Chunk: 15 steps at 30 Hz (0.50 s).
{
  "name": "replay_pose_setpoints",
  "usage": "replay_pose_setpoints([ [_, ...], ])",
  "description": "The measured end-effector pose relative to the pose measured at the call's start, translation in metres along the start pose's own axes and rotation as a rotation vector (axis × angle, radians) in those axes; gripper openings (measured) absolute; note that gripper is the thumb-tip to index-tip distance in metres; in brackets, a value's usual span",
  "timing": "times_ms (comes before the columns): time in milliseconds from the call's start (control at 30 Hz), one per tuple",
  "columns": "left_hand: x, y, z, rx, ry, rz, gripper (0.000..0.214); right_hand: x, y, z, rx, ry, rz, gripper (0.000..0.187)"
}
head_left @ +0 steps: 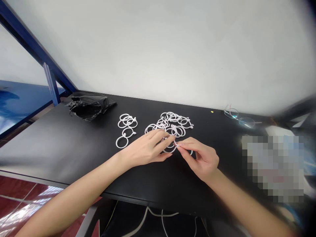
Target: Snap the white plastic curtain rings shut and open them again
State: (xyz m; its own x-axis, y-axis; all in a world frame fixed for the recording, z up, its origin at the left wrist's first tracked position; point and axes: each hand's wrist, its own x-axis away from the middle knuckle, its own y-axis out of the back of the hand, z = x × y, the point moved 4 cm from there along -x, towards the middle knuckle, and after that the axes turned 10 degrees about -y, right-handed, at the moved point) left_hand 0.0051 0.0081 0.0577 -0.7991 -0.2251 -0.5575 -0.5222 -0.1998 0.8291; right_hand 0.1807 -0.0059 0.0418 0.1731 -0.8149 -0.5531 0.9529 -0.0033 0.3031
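Observation:
My left hand [148, 148] and my right hand [201, 158] meet over the black table [61, 144], both pinching one white plastic ring [171, 148] between fingertips. Just beyond the hands lies a pile of several white rings [172, 123]. A smaller group of white rings [127, 126] lies to the left of my left hand, laid out apart from the pile.
A crumpled black plastic bag [89, 105] sits at the table's back left. A pair of glasses [238, 118] lies at the back right. A blue metal frame [49, 74] stands at left. White cables [160, 217] hang under the table's front edge.

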Motion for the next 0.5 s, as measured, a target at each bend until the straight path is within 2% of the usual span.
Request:
replay_pose_setpoints([
  [133, -0.002, 0.002, -0.005, -0.086, -0.063, 0.022, 0.032, 0.002, 0.0, -0.002, -0.015, -0.016, 0.011, 0.032],
  [267, -0.001, -0.001, 0.0, -0.071, -0.013, 0.065, 0.033, -0.004, 0.003, -0.006, 0.04, -0.051, 0.028, 0.024],
  [400, 0.014, 0.007, 0.033, -0.13, 0.202, 0.098, 0.041, -0.022, 0.026, -0.019, 0.163, -0.308, 0.019, 0.012],
  [500, 0.039, 0.019, 0.067, -0.243, 0.42, 0.172, 0.048, -0.031, 0.034, -0.027, 0.308, -0.443, 0.257, 0.02],
])
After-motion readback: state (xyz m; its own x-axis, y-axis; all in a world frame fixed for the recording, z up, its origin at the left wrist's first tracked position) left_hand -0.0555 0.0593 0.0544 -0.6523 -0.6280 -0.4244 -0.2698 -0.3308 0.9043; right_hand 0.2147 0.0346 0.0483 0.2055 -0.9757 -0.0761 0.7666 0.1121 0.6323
